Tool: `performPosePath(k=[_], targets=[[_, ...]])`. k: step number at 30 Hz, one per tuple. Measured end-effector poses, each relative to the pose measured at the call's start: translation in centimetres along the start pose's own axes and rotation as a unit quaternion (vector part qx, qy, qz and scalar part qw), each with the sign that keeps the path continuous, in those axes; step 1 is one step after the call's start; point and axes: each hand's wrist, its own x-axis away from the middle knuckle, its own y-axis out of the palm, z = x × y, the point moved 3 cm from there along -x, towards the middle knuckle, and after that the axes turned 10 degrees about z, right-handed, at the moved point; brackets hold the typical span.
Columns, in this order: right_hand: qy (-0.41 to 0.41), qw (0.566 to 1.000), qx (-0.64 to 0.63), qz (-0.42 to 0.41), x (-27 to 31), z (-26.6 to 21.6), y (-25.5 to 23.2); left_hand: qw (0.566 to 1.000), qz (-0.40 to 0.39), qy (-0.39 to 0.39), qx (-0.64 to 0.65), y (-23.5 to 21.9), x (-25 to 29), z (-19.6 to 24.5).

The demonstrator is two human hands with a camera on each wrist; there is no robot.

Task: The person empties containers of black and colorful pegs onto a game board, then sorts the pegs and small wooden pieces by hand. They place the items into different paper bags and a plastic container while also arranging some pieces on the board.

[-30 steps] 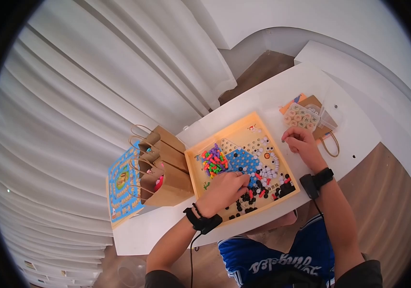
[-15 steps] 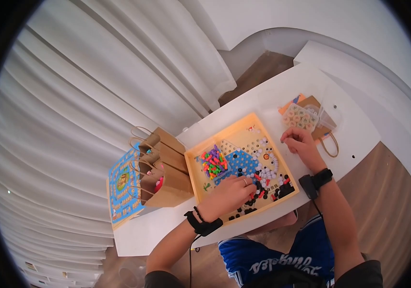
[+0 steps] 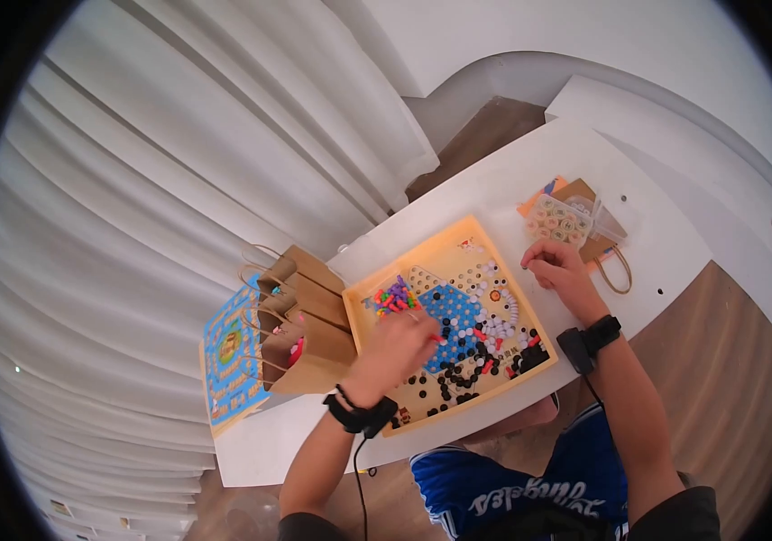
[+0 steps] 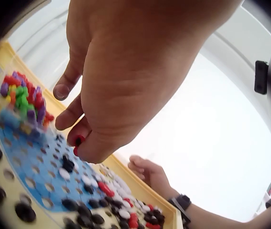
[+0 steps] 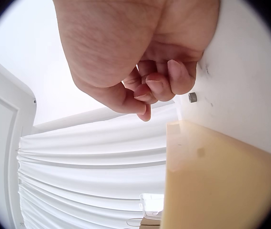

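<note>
The left hand (image 3: 392,353) is above the wooden tray (image 3: 469,403), beside the clear box of colored pegs (image 3: 395,296). In the left wrist view the left hand (image 4: 126,81) pinches a red piece (image 4: 78,141) between thumb and finger, over the blue star board (image 4: 35,167). Black, white and red pieces lie scattered on the board. At the tray's right side the right hand (image 3: 559,275) hovers near the table; in the right wrist view its fingers (image 5: 157,86) are curled with nothing visible between them.
Brown paper bags (image 3: 314,338) and a blue game board (image 3: 233,347) stand left of the tray. A clear box of round pieces (image 3: 557,222) lies at the right, by a flat paper bag (image 3: 604,236). A small metal cylinder (image 5: 192,97) is near the right hand.
The left hand has moved left from the middle of the board toward the box of pegs, uncovering black pieces. The right hand has hardly moved.
</note>
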Motion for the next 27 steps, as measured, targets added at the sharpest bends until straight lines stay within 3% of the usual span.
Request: performPosePath(k=[1, 3, 10, 12, 15, 19, 21, 27], targets=[[-0.008, 1.000, 0.012, -0.003, 0.0, -0.1, 0.0, 1.000, -0.002, 0.001, 0.001, -0.7, 0.0, -0.8], [-0.007, 1.000, 0.010, 0.004, -0.1, 0.3, 0.0, 0.996, 0.005, -0.081, -0.048, -1.8, 0.1, -2.9], [-0.016, 1.000, -0.002, 0.005, -0.3, 0.7, 0.0, 0.992, -0.022, -0.097, -0.072, -1.7, 0.2, -5.2], [-0.013, 1.000, 0.002, 0.008, -0.2, 0.4, 0.0, 0.985, -0.014, -0.170, 0.024, -2.0, 0.4, -5.2], [-0.011, 1.000, 0.008, 0.011, -0.1, 0.4, 0.1, 0.978, -0.003, -0.204, 0.039, -2.7, 0.8, -5.4], [-0.005, 1.000, 0.001, 0.008, -0.2, 0.5, 0.1, 0.980, 0.010, -0.195, 0.047, -2.8, 1.6, -6.1], [-0.007, 1.000, 0.000, 0.006, -0.3, 0.6, 0.0, 0.979, -0.032, -0.196, 0.043, -2.6, 2.1, -5.9], [-0.006, 1.000, 0.005, 0.007, -0.1, 0.4, 0.1, 0.986, -0.037, -0.162, -0.004, -2.4, 1.7, -4.1]])
